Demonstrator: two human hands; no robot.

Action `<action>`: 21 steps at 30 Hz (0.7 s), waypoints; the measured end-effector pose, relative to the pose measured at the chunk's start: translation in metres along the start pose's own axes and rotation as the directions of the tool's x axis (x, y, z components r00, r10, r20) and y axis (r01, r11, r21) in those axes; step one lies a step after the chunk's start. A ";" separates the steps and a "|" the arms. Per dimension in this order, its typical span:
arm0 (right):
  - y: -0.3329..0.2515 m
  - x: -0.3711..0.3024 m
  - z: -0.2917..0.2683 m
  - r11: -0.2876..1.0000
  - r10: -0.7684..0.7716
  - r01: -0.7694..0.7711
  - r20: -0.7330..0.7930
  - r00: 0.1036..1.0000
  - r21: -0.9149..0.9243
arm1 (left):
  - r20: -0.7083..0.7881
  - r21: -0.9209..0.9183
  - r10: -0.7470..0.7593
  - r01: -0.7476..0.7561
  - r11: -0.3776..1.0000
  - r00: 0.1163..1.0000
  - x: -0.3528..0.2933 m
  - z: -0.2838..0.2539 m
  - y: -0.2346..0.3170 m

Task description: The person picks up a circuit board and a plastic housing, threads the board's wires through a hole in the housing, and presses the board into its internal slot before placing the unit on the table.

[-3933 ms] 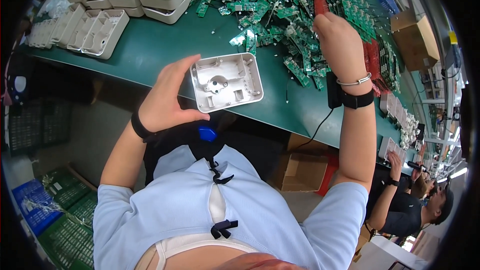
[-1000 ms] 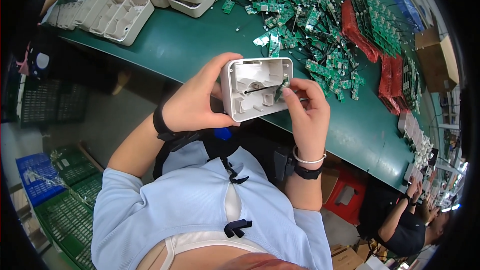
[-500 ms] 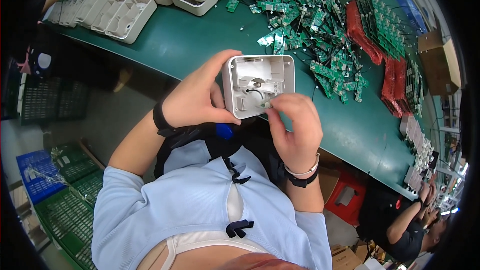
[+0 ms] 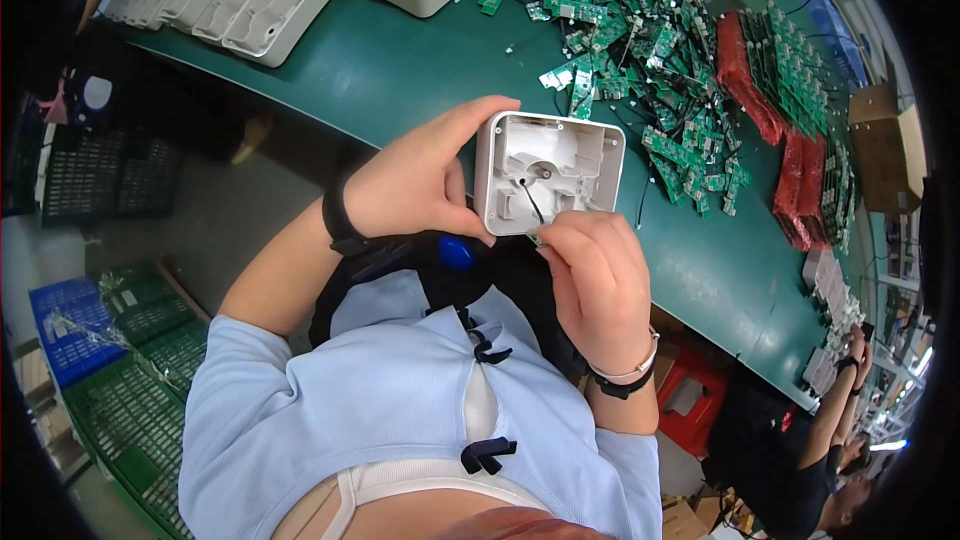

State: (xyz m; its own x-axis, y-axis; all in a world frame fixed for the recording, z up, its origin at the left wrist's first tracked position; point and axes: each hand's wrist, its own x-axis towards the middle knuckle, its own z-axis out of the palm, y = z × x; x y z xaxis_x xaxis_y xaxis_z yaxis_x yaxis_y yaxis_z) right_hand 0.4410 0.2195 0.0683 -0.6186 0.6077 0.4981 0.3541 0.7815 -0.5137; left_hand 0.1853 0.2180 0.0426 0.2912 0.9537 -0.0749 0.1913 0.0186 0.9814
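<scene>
My left hand grips a white plastic housing by its left wall, thumb at the lower corner and fingers behind. The open, box-shaped housing faces me, showing ribs, corner screw holes and a round post inside. A thin black cable comes out of a small hole beside the post. At the housing's lower edge, my right hand pinches the cable's end between thumb and forefinger. Something small and pale green shows at those fingertips, too small to make out.
Beyond the housing, a heap of green circuit boards with black wires covers the green table. Boards stand beside red bubble wrap on the right. Empty housings are stacked at the far left; plastic crates sit lower left. Another person works at the right.
The housing and both hands have shifted right in the picture. My right fingertips have moved from inside the housing to its lower edge, and the black cable is now drawn straighter.
</scene>
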 end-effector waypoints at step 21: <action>0.003 -0.013 0.012 0.977 0.188 -0.186 -0.010 0.982 0.106 | 0.052 0.013 0.059 -0.059 0.998 0.997 0.012 0.000 -0.007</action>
State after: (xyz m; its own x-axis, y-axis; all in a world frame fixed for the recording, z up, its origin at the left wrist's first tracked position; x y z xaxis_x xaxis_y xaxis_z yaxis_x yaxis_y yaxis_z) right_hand 0.4413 0.2122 0.0525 -0.5336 0.7453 0.3997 0.3867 0.6353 -0.6685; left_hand 0.1872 0.2291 0.0352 0.3500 0.9364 -0.0262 0.1862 -0.0422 0.9816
